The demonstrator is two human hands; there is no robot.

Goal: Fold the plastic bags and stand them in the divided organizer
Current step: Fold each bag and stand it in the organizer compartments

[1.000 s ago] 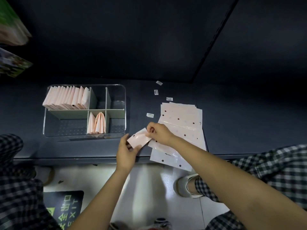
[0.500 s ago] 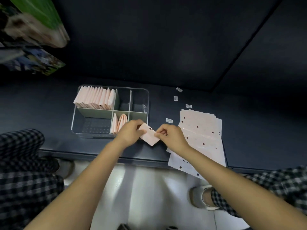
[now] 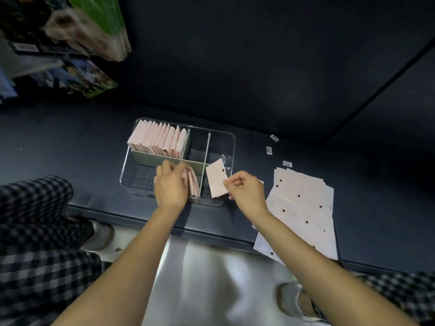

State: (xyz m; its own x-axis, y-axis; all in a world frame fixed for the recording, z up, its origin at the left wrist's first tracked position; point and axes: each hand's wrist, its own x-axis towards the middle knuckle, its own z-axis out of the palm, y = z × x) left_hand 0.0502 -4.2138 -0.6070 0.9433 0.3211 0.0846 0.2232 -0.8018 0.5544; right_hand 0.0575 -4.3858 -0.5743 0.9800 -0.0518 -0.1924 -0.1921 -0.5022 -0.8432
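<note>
Behind organizer point(image 3: 231, 147) dividers, folded bags point(image 3: 156, 138) stand.

I see the clear plastic divided organizer point(image 3: 231, 147) on the dark worktop point(image 3: 70, 147), near its front edge. Its far-left compartment holds a row of folded pink plastic bags point(image 3: 157, 140) standing upright; a few more folded pink bags point(image 3: 193, 184) stand in the near middle compartment. My left hand point(image 3: 170, 184) is at those, just to their left. My right hand point(image 3: 246, 191) pinches a folded pink dotted bag point(image 3: 217, 181) over the near-right compartment. Right of the organizer lies a stack of flat dotted plastic bags point(image 3: 303, 208), overhanging the front edge. Small white labels point(image 3: 269, 150) lie behind it.
</note>
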